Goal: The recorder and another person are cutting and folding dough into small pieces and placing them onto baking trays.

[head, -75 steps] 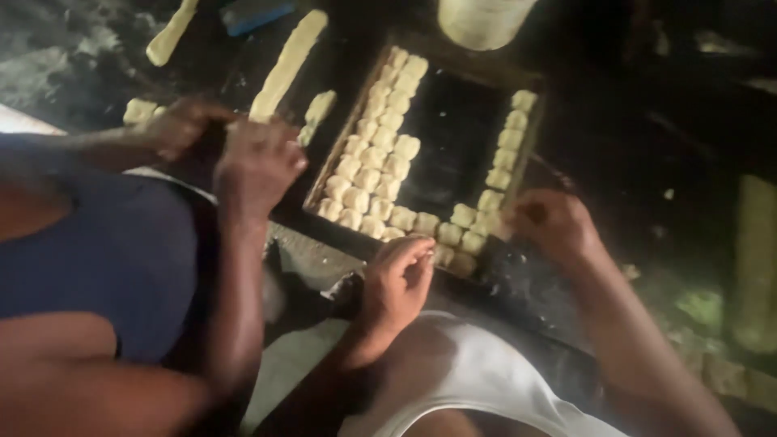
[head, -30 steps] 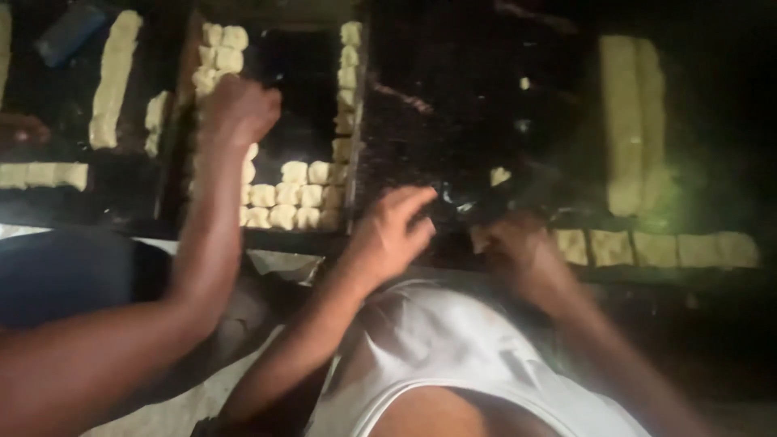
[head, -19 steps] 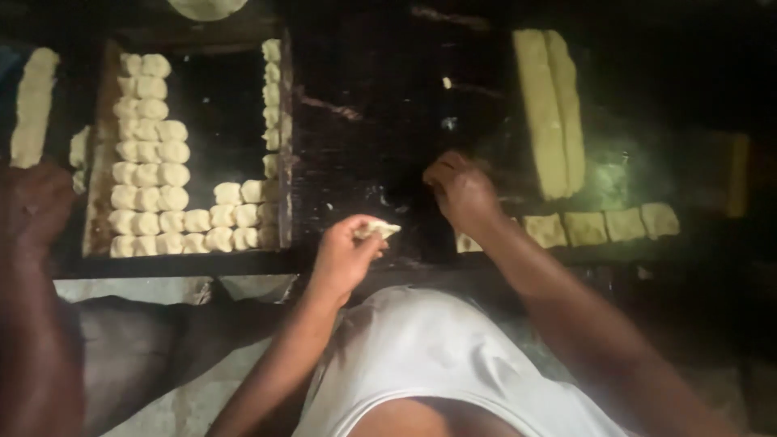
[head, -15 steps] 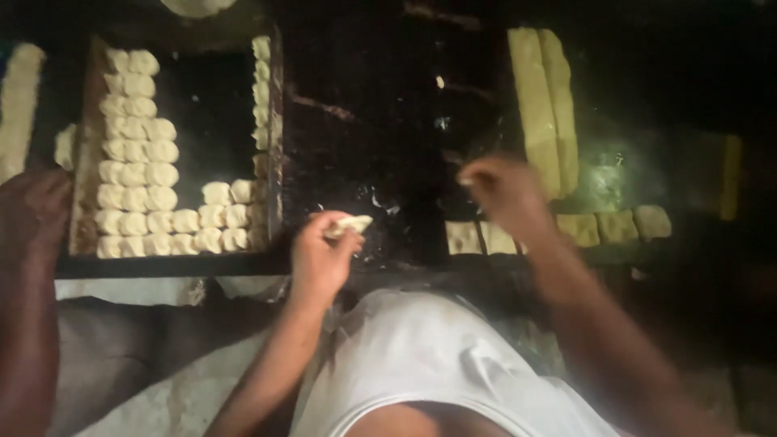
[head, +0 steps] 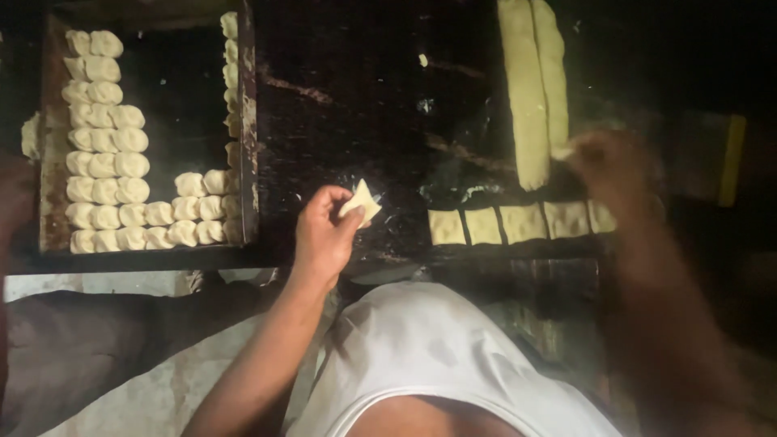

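Note:
My left hand [head: 324,235] holds a small pale piece of dough [head: 361,201] pinched between thumb and fingers, just right of a dark baking tray [head: 247,121]. The tray holds several shaped dough pieces [head: 105,174] in rows along its left side and bottom. My right hand [head: 611,170] is blurred; it reaches to the lower end of two long dough strips [head: 530,89] on the dark work surface. Whether it grips anything is unclear. A row of cut dough squares [head: 518,224] lies below the strips, near the front edge.
Another person's hand [head: 14,194] shows at the left edge beside the tray. A yellow-edged object [head: 732,158] lies at the far right. The dark work surface [head: 364,97] stretches between the tray and the strips. Pale cloth [head: 154,380] covers the floor below.
The view has swung right from the tray toward the dough strips. My left hand has taken up a dough piece. My right hand moved right and up, from the cut squares to the strips.

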